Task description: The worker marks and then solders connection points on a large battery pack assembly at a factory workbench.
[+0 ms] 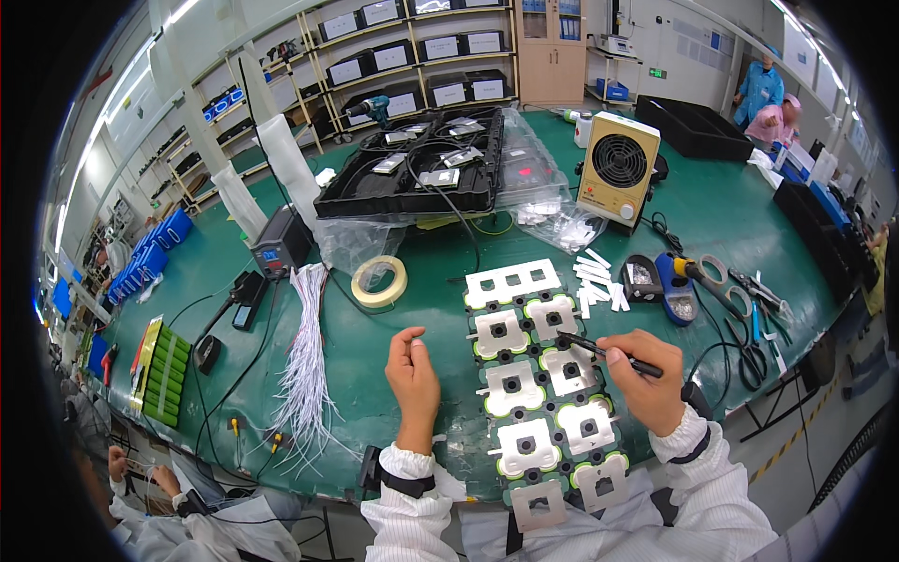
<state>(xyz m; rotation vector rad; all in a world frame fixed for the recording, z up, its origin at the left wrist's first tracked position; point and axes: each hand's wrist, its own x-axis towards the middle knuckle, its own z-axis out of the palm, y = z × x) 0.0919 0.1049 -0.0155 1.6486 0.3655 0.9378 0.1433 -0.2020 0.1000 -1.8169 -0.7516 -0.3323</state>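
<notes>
1. Right hand grips black tweezers, tip on the battery pack (green cells, metal plates) on the green table.
2. Left hand loosely curled, holding nothing, beside the pack.

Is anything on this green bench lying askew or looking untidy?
Yes. The small white strips beside the battery pack lie scattered at mixed angles, and the white wire bundle fans out loosely toward the table edge. Nothing looks spilled or broken.

Green bench, battery pack, tape roll, white wires, blk tray
</notes>
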